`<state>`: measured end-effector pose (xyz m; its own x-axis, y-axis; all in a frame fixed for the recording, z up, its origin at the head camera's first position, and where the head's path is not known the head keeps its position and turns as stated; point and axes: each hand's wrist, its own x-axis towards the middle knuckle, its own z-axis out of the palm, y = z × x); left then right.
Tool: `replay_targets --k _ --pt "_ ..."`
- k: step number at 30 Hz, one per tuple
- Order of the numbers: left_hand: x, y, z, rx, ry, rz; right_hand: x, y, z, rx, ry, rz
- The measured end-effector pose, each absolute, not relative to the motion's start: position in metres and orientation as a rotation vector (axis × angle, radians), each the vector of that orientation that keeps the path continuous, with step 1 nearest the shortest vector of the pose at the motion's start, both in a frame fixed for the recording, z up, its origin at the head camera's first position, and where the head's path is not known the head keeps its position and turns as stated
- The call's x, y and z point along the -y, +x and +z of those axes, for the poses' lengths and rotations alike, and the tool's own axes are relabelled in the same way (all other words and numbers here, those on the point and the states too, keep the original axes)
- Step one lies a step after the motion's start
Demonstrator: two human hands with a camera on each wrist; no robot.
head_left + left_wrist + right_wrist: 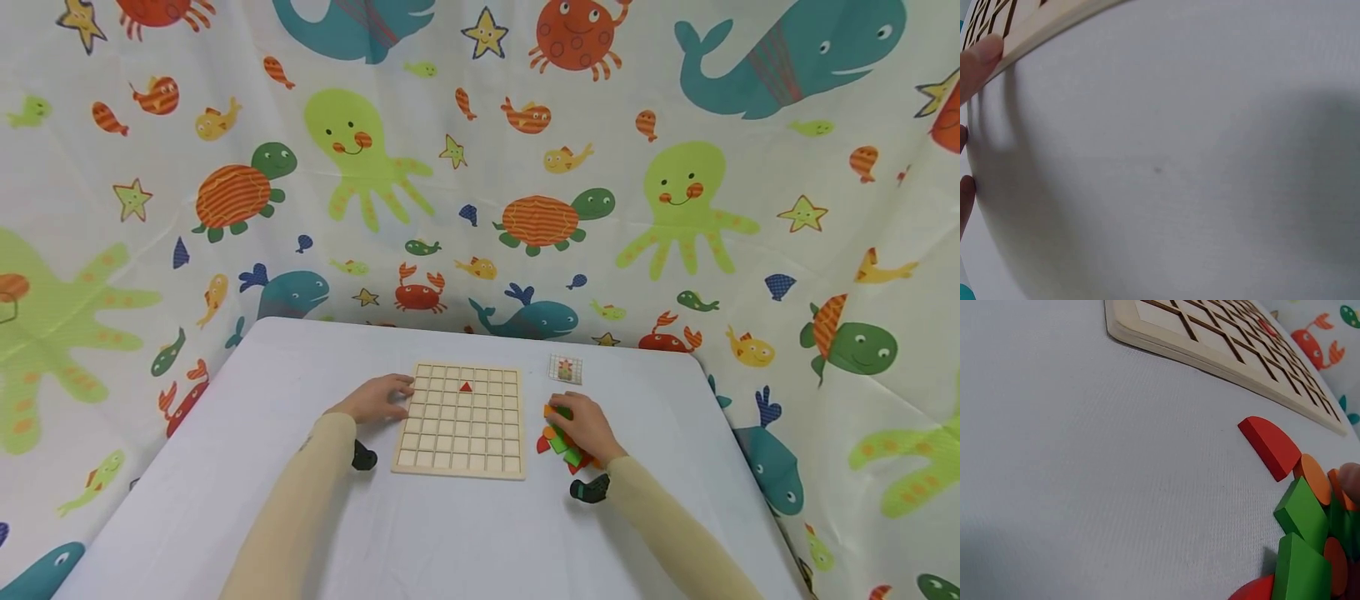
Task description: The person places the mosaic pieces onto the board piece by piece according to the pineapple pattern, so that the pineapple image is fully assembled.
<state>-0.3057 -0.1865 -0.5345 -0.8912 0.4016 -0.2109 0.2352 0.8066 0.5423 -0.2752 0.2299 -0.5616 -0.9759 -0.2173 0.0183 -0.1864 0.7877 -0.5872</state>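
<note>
Head view, nearest first: two beige sleeves (288,508) reach in over a white-covered table (450,542), a dark wrist device (364,456) beside the left wrist and another (590,489) beside the right. Past them, the left hand (372,400) is at the left edge of a wooden grid board (457,477), its fingers apart and loosely extended. From the left wrist, one fingertip (988,50) rests on the board's rim, while two more show at the picture's margin.

To the board's right, the right hand (583,423) bends over a heap of coloured pieces (557,446) and hides part of it. One fingertip touches an orange piece there (whether the fingers pinch it, I cannot tell). From the right wrist, a red half-round (1270,447) lies on the board's side of the heap, just beside an orange disc (1313,478); green blocks (1302,515) lean together close by.

Farther off, a red triangle (467,387) sits on the board near its far edge, about midway across. Beyond the right hand lies a small gridded card (566,369) with a picture on it. Behind the table hangs a curtain (465,225) printed with whales, turtles, crabs and octopuses.
</note>
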Motion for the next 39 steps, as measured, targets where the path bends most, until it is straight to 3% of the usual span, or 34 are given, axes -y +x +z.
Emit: replay_targets --k 22,39 --pt "0.186 -0.304 -0.536 -2.691 0.504 0.718 -0.22 -0.284 -0.565 -3.047 -0.354 -0.777" --pt "0.187 -0.308 -0.537 -2.681 0.493 0.723 -0.177 -0.293 -0.549 -2.942 -0.44 -1.174"
